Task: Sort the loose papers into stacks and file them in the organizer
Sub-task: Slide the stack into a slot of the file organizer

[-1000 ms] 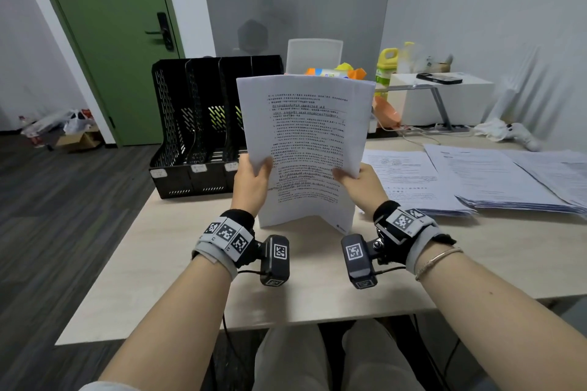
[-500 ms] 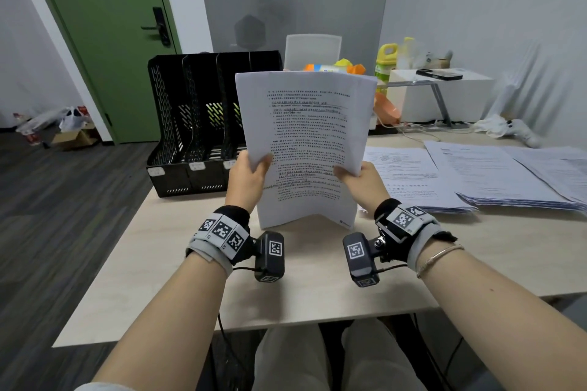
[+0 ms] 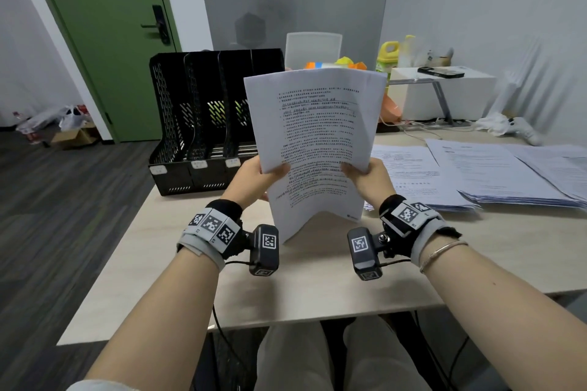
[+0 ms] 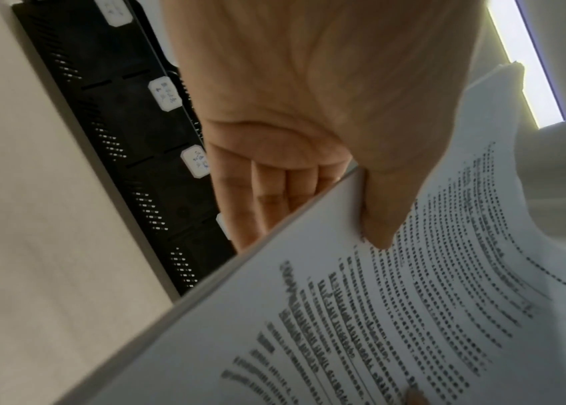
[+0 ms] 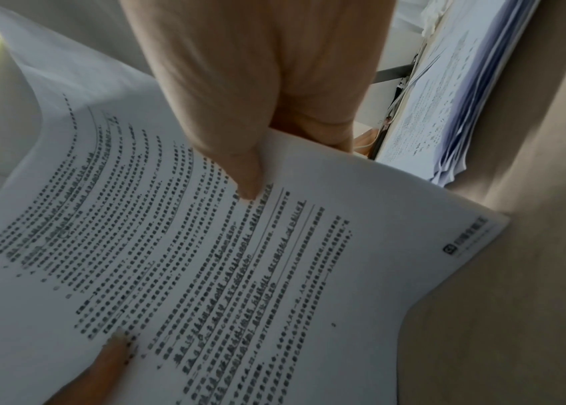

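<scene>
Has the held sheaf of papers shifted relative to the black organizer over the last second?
No. The sheaf of papers sits upright, gripped by left hand and right hand, overlapping the organizer's right compartment as before.

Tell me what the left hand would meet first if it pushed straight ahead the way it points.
Probably the black organizer: the left hand, gripping the paper stack, points toward its labelled front right-hand slots. Nothing shows between them, though depth is unclear.
</scene>
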`<state>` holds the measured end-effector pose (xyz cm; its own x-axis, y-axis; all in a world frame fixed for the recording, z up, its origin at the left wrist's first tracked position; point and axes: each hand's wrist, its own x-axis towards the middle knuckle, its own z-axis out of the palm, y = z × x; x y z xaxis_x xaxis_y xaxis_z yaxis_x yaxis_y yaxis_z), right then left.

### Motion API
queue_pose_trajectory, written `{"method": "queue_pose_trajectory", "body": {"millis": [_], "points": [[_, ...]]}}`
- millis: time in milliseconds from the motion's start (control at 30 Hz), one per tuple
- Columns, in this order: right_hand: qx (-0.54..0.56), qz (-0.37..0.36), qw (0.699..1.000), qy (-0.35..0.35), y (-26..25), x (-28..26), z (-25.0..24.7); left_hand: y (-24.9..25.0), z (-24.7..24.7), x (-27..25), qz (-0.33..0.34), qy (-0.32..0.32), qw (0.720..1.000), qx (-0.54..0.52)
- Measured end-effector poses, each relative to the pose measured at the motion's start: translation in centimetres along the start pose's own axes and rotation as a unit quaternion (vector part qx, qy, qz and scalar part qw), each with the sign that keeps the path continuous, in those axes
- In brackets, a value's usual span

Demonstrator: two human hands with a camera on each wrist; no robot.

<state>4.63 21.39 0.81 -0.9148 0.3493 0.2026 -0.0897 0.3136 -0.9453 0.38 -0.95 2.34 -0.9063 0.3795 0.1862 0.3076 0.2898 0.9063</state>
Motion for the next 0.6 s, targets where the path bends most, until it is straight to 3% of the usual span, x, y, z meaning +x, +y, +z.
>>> {"method": "queue_pose_trajectory", "body": {"millis": [233, 400, 600], "points": [[-0.018, 0.006, 1.0, -0.003, -0.6, 0.7, -0.4, 1.7, 0.4, 0.0, -0.054, -0.101, 0.989, 0.099], [-0.057, -0.012, 0.998, 0.004, -2.3, 2.4, 0.1, 2.7, -0.3, 0.3, -0.02, -0.077, 0.988, 0.135], [-0.079, -0.019, 0.996, 0.035, -3.9, 4.5, 1.1, 3.6, -2.3, -0.4, -0.041, -0.067, 0.996, 0.049]]}}
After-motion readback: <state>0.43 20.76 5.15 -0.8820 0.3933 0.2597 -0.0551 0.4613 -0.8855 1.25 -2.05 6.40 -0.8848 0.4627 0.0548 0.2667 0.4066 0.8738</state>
